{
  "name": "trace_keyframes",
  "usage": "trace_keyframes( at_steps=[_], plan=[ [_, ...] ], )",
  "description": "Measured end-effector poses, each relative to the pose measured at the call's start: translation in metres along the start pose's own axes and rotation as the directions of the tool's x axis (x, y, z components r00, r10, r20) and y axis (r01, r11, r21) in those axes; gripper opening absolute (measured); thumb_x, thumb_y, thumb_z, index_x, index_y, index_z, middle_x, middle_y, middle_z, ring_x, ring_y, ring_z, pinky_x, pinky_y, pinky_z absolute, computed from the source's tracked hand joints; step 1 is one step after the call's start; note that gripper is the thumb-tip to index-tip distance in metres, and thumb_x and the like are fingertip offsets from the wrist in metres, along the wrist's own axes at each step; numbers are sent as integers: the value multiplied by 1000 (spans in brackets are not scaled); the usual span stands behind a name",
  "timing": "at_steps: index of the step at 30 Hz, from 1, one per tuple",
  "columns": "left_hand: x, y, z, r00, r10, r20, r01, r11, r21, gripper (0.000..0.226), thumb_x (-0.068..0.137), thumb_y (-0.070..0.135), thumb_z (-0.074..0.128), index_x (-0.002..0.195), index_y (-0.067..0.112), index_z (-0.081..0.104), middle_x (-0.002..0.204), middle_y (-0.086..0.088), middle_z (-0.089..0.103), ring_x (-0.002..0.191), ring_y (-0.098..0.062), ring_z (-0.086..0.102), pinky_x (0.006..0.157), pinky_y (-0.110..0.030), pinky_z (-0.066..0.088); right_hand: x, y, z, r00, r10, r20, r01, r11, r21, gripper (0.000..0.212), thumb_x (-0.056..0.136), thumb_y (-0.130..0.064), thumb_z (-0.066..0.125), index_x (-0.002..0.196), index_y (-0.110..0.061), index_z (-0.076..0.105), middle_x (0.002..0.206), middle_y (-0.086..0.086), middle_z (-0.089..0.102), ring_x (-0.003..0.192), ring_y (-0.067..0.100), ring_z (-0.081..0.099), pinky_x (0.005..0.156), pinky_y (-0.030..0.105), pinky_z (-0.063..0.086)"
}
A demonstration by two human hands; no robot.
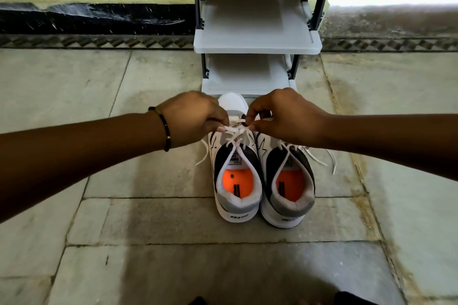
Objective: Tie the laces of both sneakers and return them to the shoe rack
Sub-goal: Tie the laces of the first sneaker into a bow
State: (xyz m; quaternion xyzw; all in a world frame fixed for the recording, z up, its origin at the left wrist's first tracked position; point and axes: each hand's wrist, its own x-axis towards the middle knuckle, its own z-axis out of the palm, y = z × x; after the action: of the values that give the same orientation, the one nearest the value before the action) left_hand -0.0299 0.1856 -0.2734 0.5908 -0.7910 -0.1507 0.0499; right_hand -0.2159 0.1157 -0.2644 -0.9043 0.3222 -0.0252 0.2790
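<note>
Two hands, left hand (195, 116) and right hand (285, 116), pinch left sneaker (235, 171) laces (235, 130); right sneaker (287, 181) toe hidden.

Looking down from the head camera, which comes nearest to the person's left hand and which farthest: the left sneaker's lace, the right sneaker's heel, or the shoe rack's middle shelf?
From the left hand:
1. Left sneaker's lace, pinched at its fingertips.
2. Middle shelf, ahead, on the shoe rack.
3. Right sneaker's heel, nearer the person, on the right.

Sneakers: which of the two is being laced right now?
The left sneaker: both the left hand and right hand pinch its laces taut. The right sneaker sits untouched, lace ends trailing on the floor.
</note>
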Motion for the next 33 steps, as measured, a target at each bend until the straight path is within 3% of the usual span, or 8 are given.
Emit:
trace_keyframes(
  at_steps=[4,7,11,13,17,23,27,33],
  plan=[
    [-11,-11,-2,1000,21,-5,-20,992,128,24,89,26,50,107,26,66,77,5,44,90,-23,55,73,-31,40,-4,10,3,1000,24,10,-24,1000,19,13,80,-18,68,91,-18,75,80,0,70,65,6,57,59,13,42],
    [-19,-20,4,999,-4,38,-3,983,183,25,89,24,48,107,27,65,76,5,42,89,-27,56,67,-30,36,-11,12,7,998,46,37,-47,998,36,14,78,-13,69,90,-14,76,67,-12,63,60,-5,56,53,1,36],
    [-25,-30,12,980,-102,172,61,972,229,31,92,23,41,116,33,58,68,11,33,75,-19,47,64,-26,32,-17,19,11,992,106,75,-108,994,26,15,80,-14,67,93,-14,75,71,-7,65,62,4,52,54,2,37],
    [-27,-32,15,966,-135,221,83,969,232,34,92,23,38,118,37,55,66,13,29,73,-14,41,64,-25,32,-18,20,12,990,113,82,-115,993,28,15,80,-13,67,93,-13,75,64,-19,55,60,1,50,53,-1,35],
    [-27,-35,16,964,-135,229,76,965,251,31,92,24,38,113,38,57,67,13,29,70,-12,39,59,-25,33,-19,22,13,990,103,94,-104,995,8,16,80,-11,66,93,-12,75,64,-22,51,59,-1,48,55,-2,35],
    [-22,-36,11,948,-196,249,122,952,281,27,92,25,39,104,33,61,81,8,42,74,-12,42,65,-27,34,-24,24,23,992,54,110,-54,999,-3,16,81,-10,65,95,-7,74,93,7,72,76,7,55,62,5,38],
    [-21,-40,6,961,-188,205,113,938,328,25,93,29,37,101,36,59,74,11,39,68,-10,38,73,-27,28,-20,26,15,995,45,94,-39,997,-59,15,81,-11,65,93,-10,75,75,-2,60,61,2,48,57,4,33],
    [-26,-43,11,948,-223,229,149,942,302,22,93,27,37,92,38,56,73,11,40,71,-12,42,76,-28,29,-24,28,29,985,-33,170,62,984,-166,16,86,-15,56,87,-9,70,85,7,71,75,14,60,67,26,42]
  ],
)
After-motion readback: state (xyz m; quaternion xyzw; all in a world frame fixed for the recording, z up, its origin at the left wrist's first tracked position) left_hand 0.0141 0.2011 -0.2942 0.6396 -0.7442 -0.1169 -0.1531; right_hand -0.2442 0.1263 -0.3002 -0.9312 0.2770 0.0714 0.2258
